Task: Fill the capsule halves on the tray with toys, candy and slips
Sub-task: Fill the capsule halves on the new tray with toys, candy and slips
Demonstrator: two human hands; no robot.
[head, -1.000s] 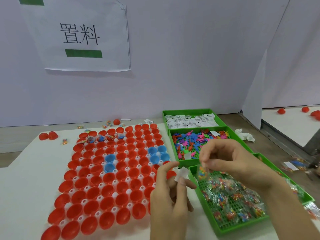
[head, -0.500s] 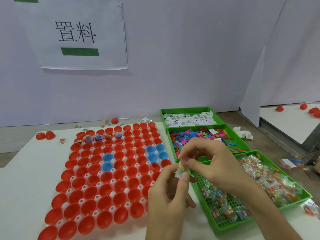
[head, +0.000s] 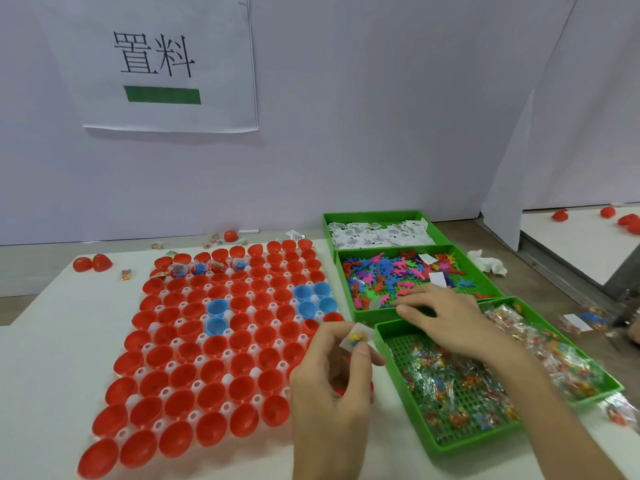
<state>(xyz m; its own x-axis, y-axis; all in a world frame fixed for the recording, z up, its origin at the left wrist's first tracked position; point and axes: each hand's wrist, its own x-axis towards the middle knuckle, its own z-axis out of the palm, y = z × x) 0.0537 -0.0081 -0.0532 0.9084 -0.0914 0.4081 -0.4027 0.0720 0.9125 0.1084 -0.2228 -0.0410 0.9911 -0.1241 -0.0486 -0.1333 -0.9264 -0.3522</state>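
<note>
A white tray holds rows of red capsule halves and a few blue ones; several in the far-left row hold packets. My left hand pinches a small candy packet and a paper slip between thumb and fingers, at the tray's right edge. My right hand reaches over the toy bin of coloured plastic figures, fingertips down at its near edge; whether they hold anything is hidden. The candy bin lies under my right wrist. The slip bin stands farthest back.
Two loose red halves and stray candy packets lie left of the tray. A crumpled tissue sits right of the bins. A wall with a paper sign rises behind the table. More red halves sit beyond a partition.
My right hand handed the candy packet to my left hand, then moved back and right from the candy bin to the toy bin. My left hand now holds packet and slip together.
</note>
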